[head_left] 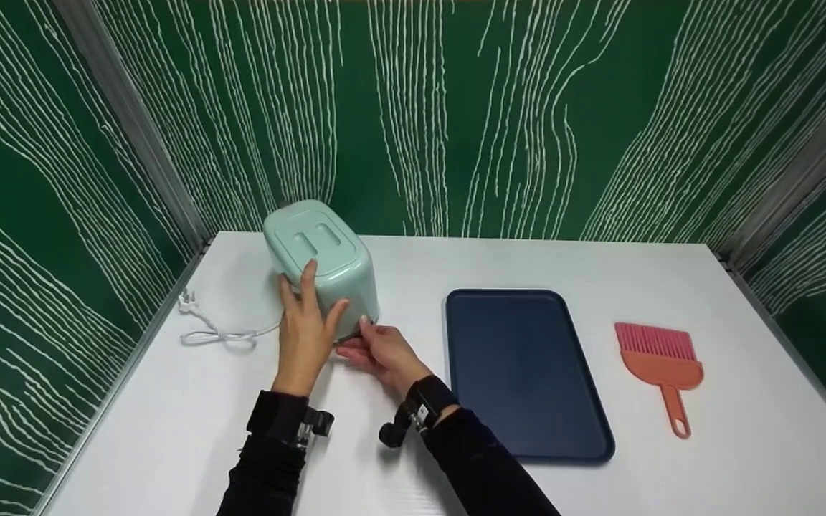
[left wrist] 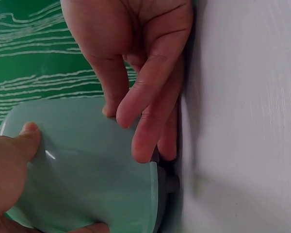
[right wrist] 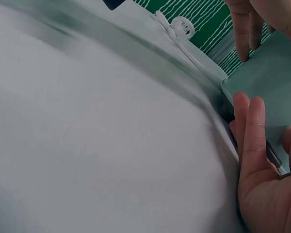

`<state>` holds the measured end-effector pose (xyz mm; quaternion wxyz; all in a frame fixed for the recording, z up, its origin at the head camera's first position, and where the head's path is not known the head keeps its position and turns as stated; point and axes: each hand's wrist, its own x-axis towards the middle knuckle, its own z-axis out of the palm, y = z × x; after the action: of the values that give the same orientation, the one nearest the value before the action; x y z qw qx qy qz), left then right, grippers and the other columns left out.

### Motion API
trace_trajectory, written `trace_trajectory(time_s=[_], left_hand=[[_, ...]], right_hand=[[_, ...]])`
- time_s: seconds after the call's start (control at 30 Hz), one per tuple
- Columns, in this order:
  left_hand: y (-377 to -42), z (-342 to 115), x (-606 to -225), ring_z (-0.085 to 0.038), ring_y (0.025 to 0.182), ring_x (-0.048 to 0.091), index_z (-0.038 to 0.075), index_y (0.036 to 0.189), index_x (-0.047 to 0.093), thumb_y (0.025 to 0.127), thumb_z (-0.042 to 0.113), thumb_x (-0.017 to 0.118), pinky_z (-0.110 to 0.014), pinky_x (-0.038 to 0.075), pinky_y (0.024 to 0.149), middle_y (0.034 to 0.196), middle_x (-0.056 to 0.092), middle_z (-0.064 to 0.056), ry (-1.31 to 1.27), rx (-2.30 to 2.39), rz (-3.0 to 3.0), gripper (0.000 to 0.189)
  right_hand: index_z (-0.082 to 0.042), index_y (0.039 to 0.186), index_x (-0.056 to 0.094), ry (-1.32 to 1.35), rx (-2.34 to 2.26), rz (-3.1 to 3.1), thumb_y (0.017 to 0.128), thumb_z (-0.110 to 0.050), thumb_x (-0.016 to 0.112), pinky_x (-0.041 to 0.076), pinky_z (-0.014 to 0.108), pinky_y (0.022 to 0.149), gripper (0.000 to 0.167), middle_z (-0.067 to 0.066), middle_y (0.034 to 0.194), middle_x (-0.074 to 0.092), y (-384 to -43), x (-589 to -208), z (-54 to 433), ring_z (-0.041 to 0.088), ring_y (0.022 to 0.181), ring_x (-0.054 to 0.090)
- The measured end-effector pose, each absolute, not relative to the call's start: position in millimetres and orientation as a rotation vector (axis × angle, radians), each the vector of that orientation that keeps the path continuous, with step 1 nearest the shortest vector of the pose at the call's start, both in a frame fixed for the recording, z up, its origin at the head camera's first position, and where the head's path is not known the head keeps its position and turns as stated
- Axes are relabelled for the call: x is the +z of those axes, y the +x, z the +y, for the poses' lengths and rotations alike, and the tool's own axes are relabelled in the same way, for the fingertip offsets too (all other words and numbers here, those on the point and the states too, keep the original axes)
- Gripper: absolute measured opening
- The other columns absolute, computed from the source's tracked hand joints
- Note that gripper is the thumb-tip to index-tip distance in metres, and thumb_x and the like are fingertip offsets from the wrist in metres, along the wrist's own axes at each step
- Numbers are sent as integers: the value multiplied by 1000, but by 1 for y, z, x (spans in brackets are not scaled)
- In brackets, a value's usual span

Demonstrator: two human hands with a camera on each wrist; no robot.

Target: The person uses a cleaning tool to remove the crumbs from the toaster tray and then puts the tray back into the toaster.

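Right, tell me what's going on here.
A person has both hands on a mint-green toaster: the left hand spread against its body, the right hand at its lower edge. The white power cord lies looped to the left. A navy-blue tray and an orange hand brush lie to the right.

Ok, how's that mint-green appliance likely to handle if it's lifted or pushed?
The mint-green appliance should feel stiff, as its shell shows no dent under the fingers. Its glossy, rounded sides may be slippery to grip. The white cord running toward it, bundled with its plug, would probably drag along.
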<state>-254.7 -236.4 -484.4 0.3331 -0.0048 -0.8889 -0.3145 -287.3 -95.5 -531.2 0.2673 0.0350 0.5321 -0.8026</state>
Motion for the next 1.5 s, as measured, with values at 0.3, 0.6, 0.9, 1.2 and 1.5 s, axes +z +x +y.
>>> trace_trajectory(time_s=[0.3, 0.6, 0.9, 1.2, 1.5], left_hand=[[-254, -238, -484, -66, 128, 58, 17, 161, 35, 98, 31, 78, -69, 59, 95, 160, 25, -49, -19, -848, -2322, 77], [-253, -238, -483, -66, 127, 59, 18, 162, 35, 98, 33, 78, -68, 59, 95, 161, 25, -48, 2, -848, -2345, 79], [-254, -239, -484, -64, 129, 58, 15, 161, 37, 97, 32, 79, -67, 59, 94, 158, 30, -48, -16, -821, -2321, 79], [-254, -238, -485, -65, 129, 58, 14, 161, 37, 97, 33, 79, -67, 60, 93, 159, 28, -49, -33, -813, -2312, 78], [-254, -239, -484, -65, 130, 57, 15, 161, 37, 97, 32, 79, -67, 59, 95, 159, 28, -48, -35, -817, -2311, 78]], right_hand=[[13, 117, 65, 123, -2122, 1663, 115, -23, 51, 63, 19, 64, 39, 5, 71, 73, -283, -529, -102, 10, 63, 77], [14, 115, 64, 131, -2099, 1741, 115, -14, 50, 64, 22, 66, 31, 6, 71, 72, -283, -529, -102, 11, 63, 76], [15, 113, 68, 163, -2063, 1817, 111, -12, 57, 60, 17, 59, 30, 6, 69, 75, -285, -528, -99, 7, 58, 74], [2, 103, 58, 172, -2135, 1824, 105, -5, 64, 57, 16, 54, 9, 5, 68, 71, -286, -528, -97, 6, 53, 70], [-4, 95, 55, 162, -2086, 1887, 101, -7, 61, 56, 16, 52, 10, 1, 62, 67, -285, -526, -96, 4, 49, 68]])
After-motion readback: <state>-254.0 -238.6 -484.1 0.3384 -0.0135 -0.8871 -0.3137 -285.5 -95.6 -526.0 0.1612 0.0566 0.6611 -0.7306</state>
